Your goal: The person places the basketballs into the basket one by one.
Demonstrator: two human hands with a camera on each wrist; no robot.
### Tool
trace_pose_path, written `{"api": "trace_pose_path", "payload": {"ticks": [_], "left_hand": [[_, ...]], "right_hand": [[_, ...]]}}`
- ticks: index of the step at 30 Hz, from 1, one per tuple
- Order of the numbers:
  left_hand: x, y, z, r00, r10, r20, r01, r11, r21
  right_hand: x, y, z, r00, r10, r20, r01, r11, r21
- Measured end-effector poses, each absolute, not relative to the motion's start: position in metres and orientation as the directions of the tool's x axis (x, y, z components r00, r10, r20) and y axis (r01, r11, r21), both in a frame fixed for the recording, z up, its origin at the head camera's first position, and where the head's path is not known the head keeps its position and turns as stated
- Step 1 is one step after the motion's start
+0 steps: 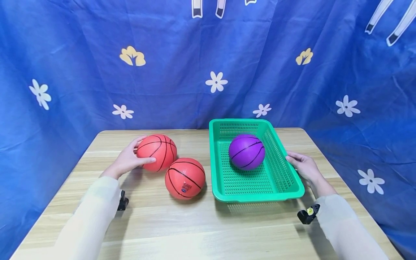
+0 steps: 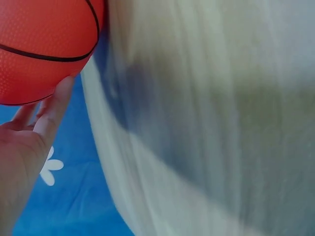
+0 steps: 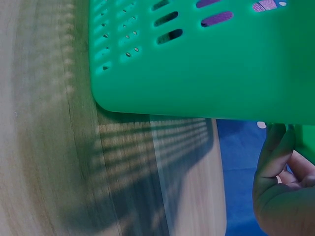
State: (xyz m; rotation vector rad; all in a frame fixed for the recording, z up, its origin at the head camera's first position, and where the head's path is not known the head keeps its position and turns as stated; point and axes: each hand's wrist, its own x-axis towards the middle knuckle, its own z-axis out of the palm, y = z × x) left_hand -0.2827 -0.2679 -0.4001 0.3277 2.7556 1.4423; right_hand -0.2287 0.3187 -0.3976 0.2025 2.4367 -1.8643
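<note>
On the left of the head view, my left hand [image 1: 126,160] holds a red toy basketball [image 1: 160,153], its thumb on the near side and its fingers round the left and far side. The left wrist view shows the fingers against that ball [image 2: 44,39]. A second red basketball [image 1: 185,178] lies on the table just right of it and nearer. My right hand [image 1: 305,167] grips the right rim of a green plastic basket [image 1: 256,197]; in the right wrist view its fingertips are partly hidden at the rim. A purple basketball [image 1: 247,152] sits inside the basket.
The wooden table [image 1: 182,231] has rounded far corners. Behind it and along both sides hangs a blue curtain [image 1: 175,86] with white flowers. A small black device [image 1: 308,214] is strapped at the right wrist, another [image 1: 123,201] at the left.
</note>
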Motion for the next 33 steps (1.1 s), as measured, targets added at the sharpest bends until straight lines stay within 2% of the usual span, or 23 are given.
{"api": "trace_pose_path", "payload": {"ticks": [4, 11, 21, 25, 33], "left_hand": [[-0.285, -0.270, -0.389, -0.977, 0.194, 0.084, 0.183, 0.576, 0.797], [-0.291, -0.268, -0.356, -0.970, 0.214, 0.114, 0.214, 0.537, 0.816], [-0.294, -0.235, -0.312, -0.956, 0.267, 0.121, 0.243, 0.488, 0.838], [-0.292, -0.214, -0.304, -0.926, 0.348, 0.146, 0.297, 0.434, 0.851], [-0.290, -0.166, -0.301, -0.830, 0.519, 0.206, 0.415, 0.326, 0.849]], "right_hand": [[-0.229, 0.319, -0.398, -0.989, 0.067, -0.132, 0.145, 0.268, -0.952], [-0.229, 0.318, -0.397, -0.989, 0.070, -0.131, 0.146, 0.292, -0.945], [-0.230, 0.319, -0.399, -0.990, 0.068, -0.125, 0.140, 0.297, -0.945], [-0.230, 0.319, -0.399, -0.989, 0.070, -0.127, 0.143, 0.311, -0.940], [-0.231, 0.319, -0.400, -0.990, 0.070, -0.121, 0.136, 0.306, -0.942]]}}
